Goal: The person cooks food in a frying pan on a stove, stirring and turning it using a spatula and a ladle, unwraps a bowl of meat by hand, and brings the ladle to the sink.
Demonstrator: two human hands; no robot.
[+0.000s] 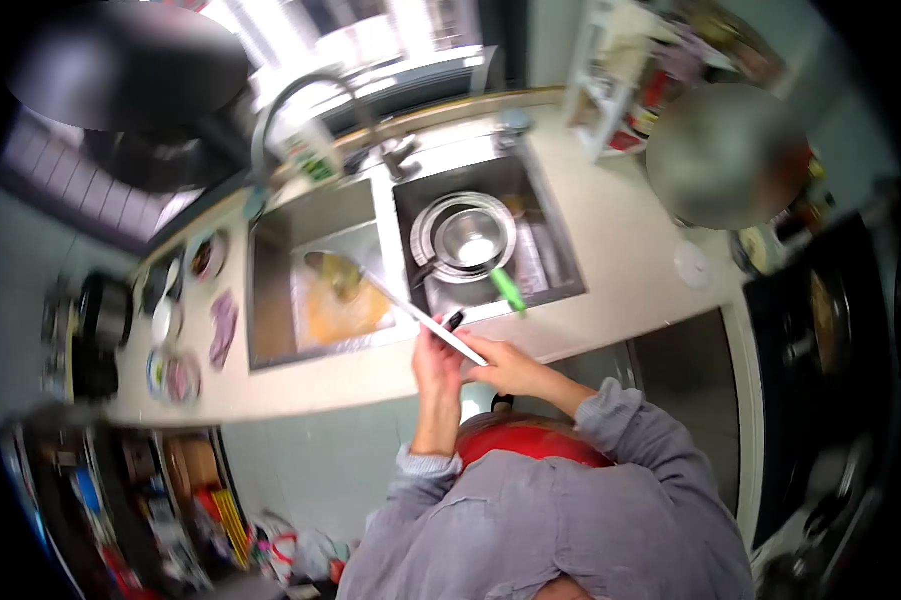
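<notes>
A long utensil with a pale handle point(433, 325) slants from my hands up over the left sink basin point(271, 300). My left hand point(437, 365) is closed around its handle, with a small black thing by the fingertips. My right hand point(506, 368) grips the handle's near end. Beyond the handle, in the left basin, lies something yellowish-green point(339, 278) in orange-brown liquid or residue point(343, 315). The right basin point(556, 265) holds nested metal bowls point(471, 238), and a bright green object point(509, 290) rests at its front edge.
A curved faucet point(399, 155) stands behind the basins. On the left counter are small bowls point(168, 320) and a purple cloth point(224, 330). A white shelf point(596, 95) and a large round pan or lid point(728, 155) are at the back right. A dark stove point(811, 350) is far right.
</notes>
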